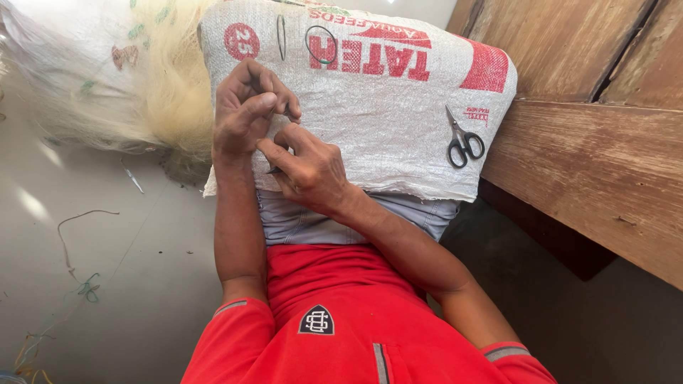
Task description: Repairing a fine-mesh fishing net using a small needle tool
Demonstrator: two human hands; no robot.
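Note:
A white woven sack (384, 121) with red print lies across my lap. My left hand (245, 114) rests on its left part with the fingers curled in and the thumb pressed to the forefinger; anything pinched there is too fine to see. My right hand (309, 174) sits just below and touches it, its forefinger reaching the left thumb. A small dark tool tip (274, 170) pokes out from the right hand's grip. Black-handled scissors (462, 141) lie shut on the sack, off to the right of both hands.
Two thin wire rings (321, 44) lie on the sack's far part. A heap of pale yellow netting (153, 78) sits on the grey floor (107, 249) at the far left, with loose string scraps (78, 245). A wooden bench (597, 163) runs along the right.

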